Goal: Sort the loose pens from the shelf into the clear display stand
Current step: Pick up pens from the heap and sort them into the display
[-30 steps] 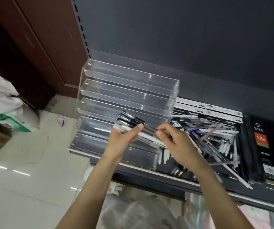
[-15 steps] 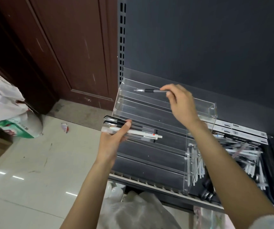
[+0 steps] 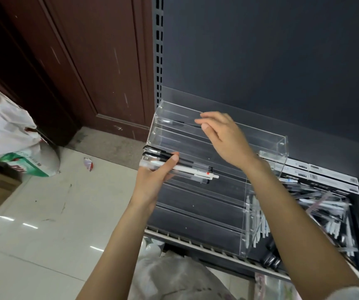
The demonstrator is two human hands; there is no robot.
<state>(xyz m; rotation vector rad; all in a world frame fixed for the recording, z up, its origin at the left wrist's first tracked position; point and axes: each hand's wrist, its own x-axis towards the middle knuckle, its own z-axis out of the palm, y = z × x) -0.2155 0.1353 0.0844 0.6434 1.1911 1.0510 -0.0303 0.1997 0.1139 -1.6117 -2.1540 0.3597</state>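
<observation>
Two hands up over the clear display stand (image 3: 260,213), which sits on the shelf (image 3: 196,241). Your left hand (image 3: 152,182) grips a bundle of pens (image 3: 187,167), fingers curled under, thumb (image 3: 172,160) pressed on top, clamped tight. Bundle lies roughly level, black caps sticking out past your knuckles to the left, white and clear barrels poking out right of your thumb, over the stand's middle tiers. Your right hand (image 3: 224,137) hangs above the top tier, fingers (image 3: 209,116) loose and apart, holding nothing. One single pen (image 3: 174,122) lies in that top tier, just left of your right fingertips, not touching them. Lower tiers below your left fingers show no pens that can be made out. Loose pens (image 3: 317,204) heaped on the shelf right of the stand, beyond your right forearm, well apart from both sets of fingers. Flat boxes (image 3: 330,180) behind the heap. Brown door (image 3: 87,61), plastic bags (image 3: 5,131) and tiled floor (image 3: 44,213) off left of your left hand.
</observation>
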